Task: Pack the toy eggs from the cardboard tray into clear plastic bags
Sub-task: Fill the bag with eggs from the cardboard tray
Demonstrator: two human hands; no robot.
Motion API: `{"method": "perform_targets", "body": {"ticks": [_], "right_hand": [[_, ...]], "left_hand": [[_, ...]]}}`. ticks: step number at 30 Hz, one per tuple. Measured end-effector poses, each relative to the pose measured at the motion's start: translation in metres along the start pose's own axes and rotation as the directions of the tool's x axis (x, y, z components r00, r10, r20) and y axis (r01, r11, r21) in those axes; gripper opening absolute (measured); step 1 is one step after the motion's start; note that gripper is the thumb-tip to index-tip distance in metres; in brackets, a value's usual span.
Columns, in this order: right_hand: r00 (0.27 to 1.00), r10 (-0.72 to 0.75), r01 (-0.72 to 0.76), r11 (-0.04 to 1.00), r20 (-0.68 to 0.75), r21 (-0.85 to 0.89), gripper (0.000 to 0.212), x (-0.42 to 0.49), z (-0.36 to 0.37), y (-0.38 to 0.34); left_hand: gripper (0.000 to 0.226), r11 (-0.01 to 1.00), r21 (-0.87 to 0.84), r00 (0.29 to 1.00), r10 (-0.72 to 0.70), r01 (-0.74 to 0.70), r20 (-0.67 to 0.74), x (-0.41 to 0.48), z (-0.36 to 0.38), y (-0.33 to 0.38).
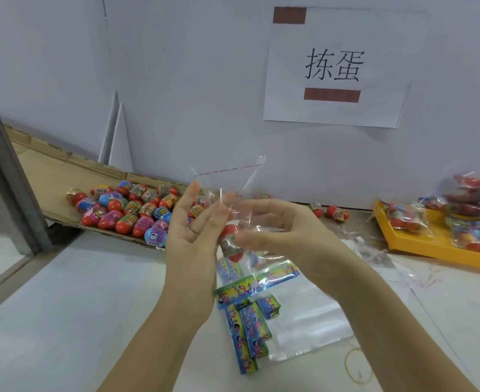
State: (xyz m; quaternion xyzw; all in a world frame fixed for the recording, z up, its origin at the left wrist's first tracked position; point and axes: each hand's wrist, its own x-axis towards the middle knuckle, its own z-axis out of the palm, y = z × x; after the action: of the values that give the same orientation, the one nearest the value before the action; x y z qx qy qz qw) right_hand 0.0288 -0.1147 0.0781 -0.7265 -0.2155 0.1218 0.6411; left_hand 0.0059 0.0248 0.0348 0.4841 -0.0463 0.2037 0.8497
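A clear plastic bag [229, 179] with a red dotted seal strip stands upright between my hands, above the table's middle. A red toy egg [229, 241] with a printed band sits low inside it. My right hand [275, 230] curls its fingers and thumb round the bag's right side at the egg. My left hand [193, 236] has straight fingers, palm facing right, touching the bag's left side. The flat cardboard tray [63, 176] lies at the back left, with several red, blue and pink toy eggs [137, 207] piled on it.
Two loose eggs [338, 213] lie by the wall. A yellow tray [420, 244] at the right holds filled bags [473, 210]. Coloured header cards [247, 315], a stack of clear bags [304, 321] and a rubber band [357, 366] lie below my hands. A metal post [4, 179] stands left.
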Motion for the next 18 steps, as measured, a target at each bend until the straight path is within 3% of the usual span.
{"method": "perform_targets", "body": {"ticks": [5,9,14,18], "right_hand": [[0.998,-0.015,0.021,0.996,-0.063,0.089,0.027,0.0023,0.0013,0.0033],[0.985,-0.033,0.061,0.985,-0.169,0.163,0.031,0.0035,-0.0028,0.004],[0.983,-0.043,0.084,0.971,-0.18,0.225,0.046,0.0056,-0.0009,0.0064],[0.994,-0.025,0.046,0.98,-0.109,0.193,0.04,0.0068,-0.001,0.0084]], "left_hand": [[0.072,0.991,-0.036,0.992,-0.126,0.127,0.01,0.0031,-0.0004,0.006],[0.034,0.963,0.128,0.957,-0.255,0.238,0.136,0.0048,-0.0025,0.0075],[0.032,0.954,0.061,0.948,-0.3,0.294,0.105,0.0044,-0.0047,0.0072],[0.032,0.962,0.025,0.96,-0.273,0.272,0.056,0.0061,-0.0041,0.0089]]}}
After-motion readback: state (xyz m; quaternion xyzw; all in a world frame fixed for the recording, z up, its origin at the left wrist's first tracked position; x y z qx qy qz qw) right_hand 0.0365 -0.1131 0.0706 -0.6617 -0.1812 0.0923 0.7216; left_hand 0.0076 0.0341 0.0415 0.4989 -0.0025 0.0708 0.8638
